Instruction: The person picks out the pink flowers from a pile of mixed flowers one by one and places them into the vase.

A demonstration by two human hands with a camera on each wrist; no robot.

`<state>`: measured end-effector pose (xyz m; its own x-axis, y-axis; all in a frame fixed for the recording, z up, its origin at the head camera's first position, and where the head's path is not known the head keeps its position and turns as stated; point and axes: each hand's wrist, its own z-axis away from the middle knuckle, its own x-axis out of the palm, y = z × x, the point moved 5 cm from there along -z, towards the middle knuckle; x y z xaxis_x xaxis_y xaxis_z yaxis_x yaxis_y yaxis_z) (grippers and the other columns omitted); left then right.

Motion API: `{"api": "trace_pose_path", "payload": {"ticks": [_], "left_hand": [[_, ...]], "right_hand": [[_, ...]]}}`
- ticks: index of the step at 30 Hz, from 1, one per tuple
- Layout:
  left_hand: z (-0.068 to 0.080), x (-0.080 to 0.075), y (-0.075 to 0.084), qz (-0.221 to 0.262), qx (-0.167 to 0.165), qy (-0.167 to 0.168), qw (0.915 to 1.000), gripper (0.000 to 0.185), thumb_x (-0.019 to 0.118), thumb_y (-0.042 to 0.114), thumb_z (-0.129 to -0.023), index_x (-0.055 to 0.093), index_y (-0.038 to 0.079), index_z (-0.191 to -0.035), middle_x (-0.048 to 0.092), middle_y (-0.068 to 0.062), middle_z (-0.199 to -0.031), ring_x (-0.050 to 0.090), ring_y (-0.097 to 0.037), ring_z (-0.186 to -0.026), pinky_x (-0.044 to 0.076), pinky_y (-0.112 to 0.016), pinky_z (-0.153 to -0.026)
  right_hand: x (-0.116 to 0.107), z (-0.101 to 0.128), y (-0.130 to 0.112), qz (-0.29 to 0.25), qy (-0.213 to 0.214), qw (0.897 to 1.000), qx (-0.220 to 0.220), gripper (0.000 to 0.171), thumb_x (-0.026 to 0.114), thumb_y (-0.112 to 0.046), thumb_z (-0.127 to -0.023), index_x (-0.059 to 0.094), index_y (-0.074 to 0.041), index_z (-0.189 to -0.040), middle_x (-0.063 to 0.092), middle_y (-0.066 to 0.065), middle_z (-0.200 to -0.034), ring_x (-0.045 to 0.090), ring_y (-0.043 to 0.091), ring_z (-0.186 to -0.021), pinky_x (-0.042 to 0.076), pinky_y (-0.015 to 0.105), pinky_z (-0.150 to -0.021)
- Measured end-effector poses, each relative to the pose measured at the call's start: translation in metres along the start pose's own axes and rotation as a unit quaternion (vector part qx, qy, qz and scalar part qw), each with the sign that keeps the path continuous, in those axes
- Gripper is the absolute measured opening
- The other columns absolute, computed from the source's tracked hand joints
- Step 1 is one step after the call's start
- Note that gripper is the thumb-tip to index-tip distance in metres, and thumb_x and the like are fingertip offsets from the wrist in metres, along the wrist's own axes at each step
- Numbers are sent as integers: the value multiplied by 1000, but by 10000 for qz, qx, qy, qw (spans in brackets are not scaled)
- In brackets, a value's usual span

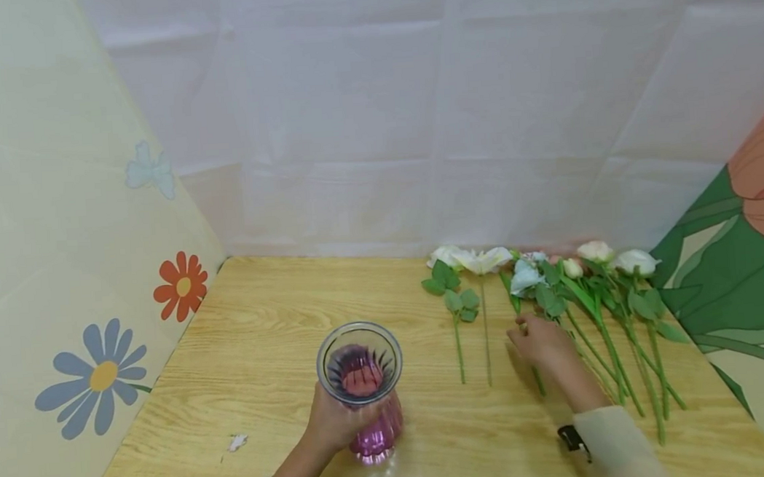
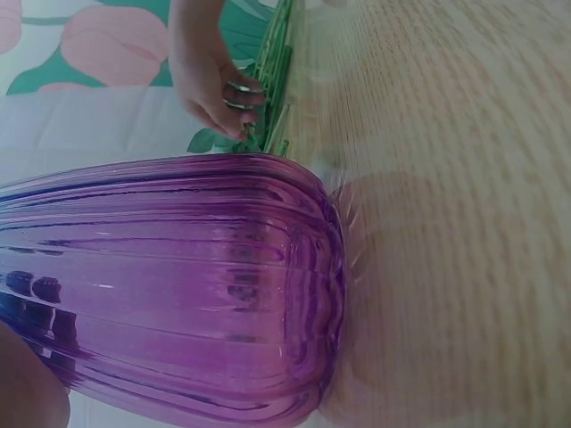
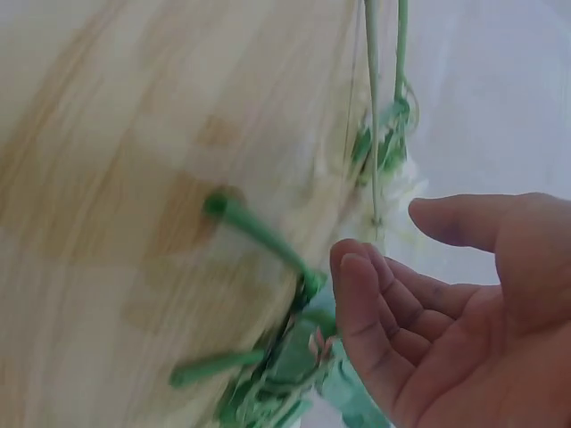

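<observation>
Left hand (image 1: 330, 420) is wrapped round the lower body of the purple ribbed glass vase (image 1: 362, 385), which stands upright on the wooden table (image 1: 263, 333) at front centre; the left wrist view confirms the base is flat on the wood. Right hand (image 1: 541, 342) is out over the row of artificial flowers (image 1: 556, 286) lying along the right side of the table, heads toward the back wall, stems toward me. Its fingers are loosely curved and spread, nothing held; the right wrist view shows the palm open with green stems (image 3: 259, 234) just beside the fingertips, not yet pinched. I read this as the pick step: vase steadied, one stem being selected. From the head view, the nearest stem is the one with the pale blue-white bloom (image 1: 525, 279), though I can't tell whether the fingers touch it. Two more stems lie apart to the left, between hand and vase. Next move, as I see it: close thumb and fingers on a single stem mid-length without dragging neighbours, since the stems lie close and overlap, lift it, then bring the cut end over the vase mouth while the left hand holds on.
</observation>
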<state>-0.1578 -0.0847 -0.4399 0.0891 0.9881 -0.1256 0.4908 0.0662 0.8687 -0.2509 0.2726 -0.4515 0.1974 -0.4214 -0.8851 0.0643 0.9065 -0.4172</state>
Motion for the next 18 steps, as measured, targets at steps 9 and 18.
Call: {"api": "trace_pose_path", "payload": {"ticks": [9, 18], "left_hand": [[-1, 0, -1, 84, -41, -10, 10000, 72, 85, 5, -67, 48, -5, -128, 66, -22, -117, 68, -37, -105, 58, -55, -94], [-1, 2, 0, 199, -61, -106, 9997, 71, 84, 7, -68, 48, -4, -129, 67, -20, -117, 68, -38, -105, 57, -59, -94]], "right_hand": [[-23, 6, 28, 20, 158, 9999, 45, 56, 46, -29, -105, 44, 14, -141, 61, 34, -124, 65, 43, -98, 56, 54, -75], [-39, 9, 53, 75, 167, 9991, 375, 57, 49, -28, -104, 42, 16, -140, 57, 37, -125, 60, 49, -102, 55, 55, -75]]}}
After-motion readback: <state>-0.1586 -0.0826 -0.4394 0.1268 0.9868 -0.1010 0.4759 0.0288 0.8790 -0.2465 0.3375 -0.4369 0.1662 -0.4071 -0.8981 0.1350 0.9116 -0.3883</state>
